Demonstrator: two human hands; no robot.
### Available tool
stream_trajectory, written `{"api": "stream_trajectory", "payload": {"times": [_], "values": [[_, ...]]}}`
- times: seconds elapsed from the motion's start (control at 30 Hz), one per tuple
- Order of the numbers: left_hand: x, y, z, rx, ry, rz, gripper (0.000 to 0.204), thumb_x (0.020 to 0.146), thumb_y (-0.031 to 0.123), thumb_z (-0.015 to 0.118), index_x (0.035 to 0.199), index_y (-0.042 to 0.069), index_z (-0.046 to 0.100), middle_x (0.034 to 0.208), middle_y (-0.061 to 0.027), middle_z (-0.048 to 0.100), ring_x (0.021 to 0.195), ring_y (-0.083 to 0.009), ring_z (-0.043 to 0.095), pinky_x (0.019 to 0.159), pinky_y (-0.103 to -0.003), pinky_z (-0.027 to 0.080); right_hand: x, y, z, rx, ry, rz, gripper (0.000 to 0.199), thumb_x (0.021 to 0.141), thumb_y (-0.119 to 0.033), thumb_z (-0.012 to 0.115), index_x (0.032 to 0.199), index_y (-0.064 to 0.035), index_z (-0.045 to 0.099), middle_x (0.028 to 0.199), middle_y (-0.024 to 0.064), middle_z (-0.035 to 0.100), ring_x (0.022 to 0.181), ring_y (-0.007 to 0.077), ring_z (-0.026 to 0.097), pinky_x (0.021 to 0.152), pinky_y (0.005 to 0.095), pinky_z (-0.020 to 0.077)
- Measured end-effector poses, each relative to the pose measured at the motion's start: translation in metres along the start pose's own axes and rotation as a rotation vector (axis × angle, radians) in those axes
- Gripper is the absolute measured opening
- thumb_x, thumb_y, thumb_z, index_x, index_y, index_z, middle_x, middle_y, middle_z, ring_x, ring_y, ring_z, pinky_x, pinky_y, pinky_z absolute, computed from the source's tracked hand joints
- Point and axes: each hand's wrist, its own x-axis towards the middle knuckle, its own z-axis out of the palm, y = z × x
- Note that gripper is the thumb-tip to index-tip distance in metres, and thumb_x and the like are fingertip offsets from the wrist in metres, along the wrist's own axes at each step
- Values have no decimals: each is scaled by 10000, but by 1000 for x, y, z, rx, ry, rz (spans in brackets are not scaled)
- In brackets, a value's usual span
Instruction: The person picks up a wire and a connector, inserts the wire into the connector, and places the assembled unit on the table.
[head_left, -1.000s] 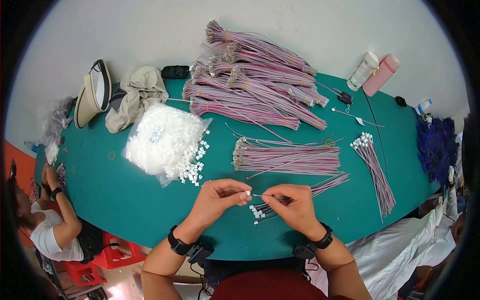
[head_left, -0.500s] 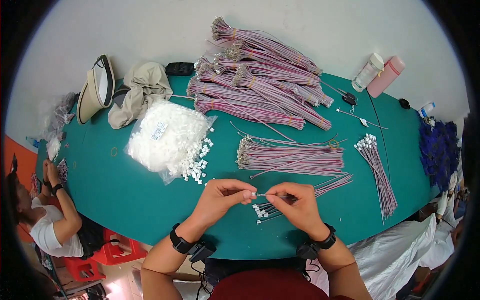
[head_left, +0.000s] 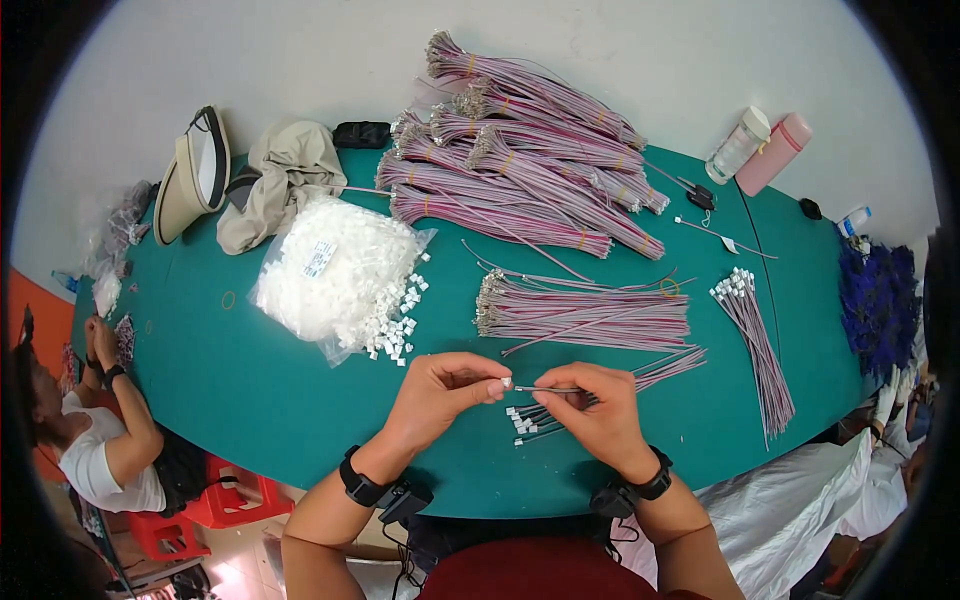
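Note:
My left hand (head_left: 445, 393) pinches a small white plastic connector housing (head_left: 507, 383) between thumb and forefinger. Facing it, my right hand (head_left: 592, 405) grips a thin cable (head_left: 529, 388) near its tip, which points at the housing. Whether tip and housing touch is too small to tell. Below my right hand lie several cables with white connectors (head_left: 522, 424) on their ends, partly hidden by the hand. Just beyond the hands rests a loose bundle of pink and grey cables (head_left: 590, 312), bare metal terminals at its left end.
A clear bag of white housings (head_left: 335, 270) has spilled some loose housings (head_left: 398, 325) beside it. Banded cable bundles (head_left: 530, 160) are piled at the back. Finished-looking cables (head_left: 755, 350) lie right. Bottles (head_left: 775, 155), a sun visor (head_left: 195, 175) and another person (head_left: 110, 430) are farther out.
My right hand has shifted slightly right with the cable, and the housing in my left hand sits a little higher. Both hands keep their pinch.

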Motion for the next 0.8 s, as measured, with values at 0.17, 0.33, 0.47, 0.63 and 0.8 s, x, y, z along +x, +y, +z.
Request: {"api": "stream_trajectory", "payload": {"times": [0.17, 0.33, 0.47, 0.63, 0.8], "values": [[0, 1, 1, -21, -13, 4, 184, 850, 1, 725, 1033, -11, 707, 956, -72, 713, 874, -123, 671, 808, -242, 538, 0, 1, 0, -68, 1, -84, 140, 779, -18, 766, 906, -52, 717, 697, 43, 628, 519, 99, 515, 460, 244, 385], [-1, 1, 2, -4, 14, 7, 182, 848, 0, 726, 1028, -12, 702, 955, -71, 713, 880, -127, 672, 811, -244, 539, 2, 0, -1, -125, 15, -178, 163, 751, 4, 775, 893, -46, 712, 711, 43, 631, 552, 126, 548, 480, 255, 405], [-1, 2, 2, -15, 16, 16, 191, 847, 4, 729, 1035, -13, 700, 959, -71, 713, 884, -129, 673, 812, -246, 540, 3, 1, -3, -181, 18, -259, 161, 755, 4, 768, 892, -42, 697, 735, 63, 636, 574, 172, 573, 488, 285, 432], [-2, 4, 3, -15, 31, 17, 189, 846, 6, 729, 1032, -15, 702, 957, -74, 716, 883, -129, 674, 810, -242, 537, 4, 1, -3, -214, 25, -288, 160, 754, 23, 760, 891, -39, 706, 754, 61, 655, 585, 160, 575, 488, 262, 430], [-2, 5, 3, -5, 24, 25, 183, 847, 10, 729, 1027, -17, 704, 951, -76, 719, 883, -127, 675, 806, -236, 534, 6, -1, -3, -235, 20, -277, 129, 783, 22, 736, 902, -12, 698, 756, 83, 664, 605, 177, 610, 508, 258, 457]]}}
